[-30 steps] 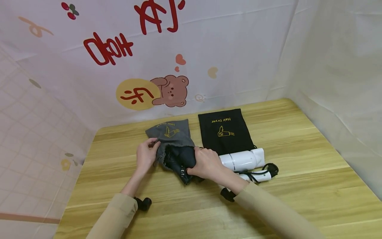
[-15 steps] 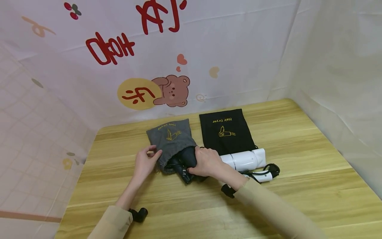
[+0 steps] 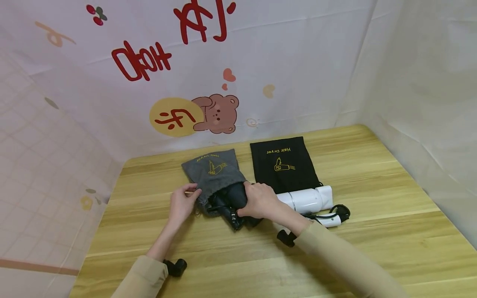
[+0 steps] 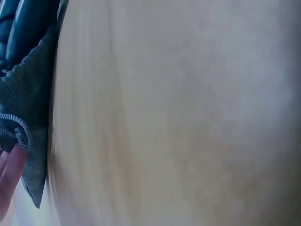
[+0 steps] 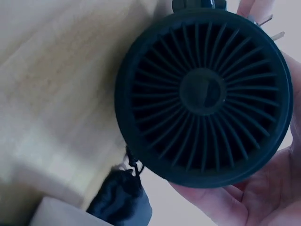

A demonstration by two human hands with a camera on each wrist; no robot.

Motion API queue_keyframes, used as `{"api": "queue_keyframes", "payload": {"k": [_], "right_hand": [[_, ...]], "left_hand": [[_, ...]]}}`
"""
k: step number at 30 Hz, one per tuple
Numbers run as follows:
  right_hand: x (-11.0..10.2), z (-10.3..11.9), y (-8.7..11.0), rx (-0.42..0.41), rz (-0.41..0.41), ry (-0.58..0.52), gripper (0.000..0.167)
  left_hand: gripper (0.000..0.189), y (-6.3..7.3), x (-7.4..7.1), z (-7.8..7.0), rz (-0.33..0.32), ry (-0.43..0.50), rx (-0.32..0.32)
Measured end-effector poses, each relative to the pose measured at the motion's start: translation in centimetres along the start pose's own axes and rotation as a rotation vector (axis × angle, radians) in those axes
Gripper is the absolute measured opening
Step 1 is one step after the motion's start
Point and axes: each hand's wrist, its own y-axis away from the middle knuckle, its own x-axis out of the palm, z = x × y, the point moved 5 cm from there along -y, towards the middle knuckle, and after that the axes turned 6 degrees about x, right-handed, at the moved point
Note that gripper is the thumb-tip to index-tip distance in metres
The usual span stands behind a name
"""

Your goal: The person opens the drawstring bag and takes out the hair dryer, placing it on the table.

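A black hair dryer [image 3: 235, 198] lies partly inside a grey drawstring pouch [image 3: 220, 176], its barrel front hidden under the cloth. My right hand [image 3: 261, 200] grips its rear end, thumb toward the handle. In the right wrist view, the dryer's round slatted rear grille [image 5: 202, 92] faces the camera, the hand curled around its far side. At the pouch's left edge, near the mouth, my left hand [image 3: 182, 203] pinches the cloth between thumb and finger. The left wrist view has those fingers [image 4: 11, 167] against the pouch beside its cord [image 4: 19, 127].
Right of the grey pouch lies a flat black pouch [image 3: 281, 165] marked "Hair Dryer". A white hair dryer [image 3: 307, 200] with a black cord [image 3: 324, 215] lies before it, partly behind my right hand. A printed cloth wall [image 3: 298, 62] stands behind the wooden table [image 3: 223, 265].
The pouch's mouth, bunched and lifted a second ago, now lies smoother over the dryer's barrel. My left hand has lowered slightly with the edge; the right hand keeps its grip on the dryer.
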Motion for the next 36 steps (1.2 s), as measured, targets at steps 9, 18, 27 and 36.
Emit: {"api": "queue_keyframes", "payload": {"k": [9,18,27,36], "right_hand": [[-1.0,0.0,0.9,-0.063,0.074,-0.04,0.086],[-1.6,-0.1,1.2,-0.148,0.126,-0.012,0.085],[-1.8,0.1,1.1,-0.269,0.167,0.034,0.082],[-1.5,1.0,0.5,-0.413,0.24,0.148,0.078]], "left_hand": [[0.029,-1.3,-0.3,0.3,-0.051,0.013,-0.001],[0.031,-2.5,-0.4,0.7,-0.028,0.015,0.013],[0.033,-3.6,0.0,0.6,0.027,0.001,0.028],[0.034,-3.9,0.7,0.6,0.075,-0.006,0.069]]}}
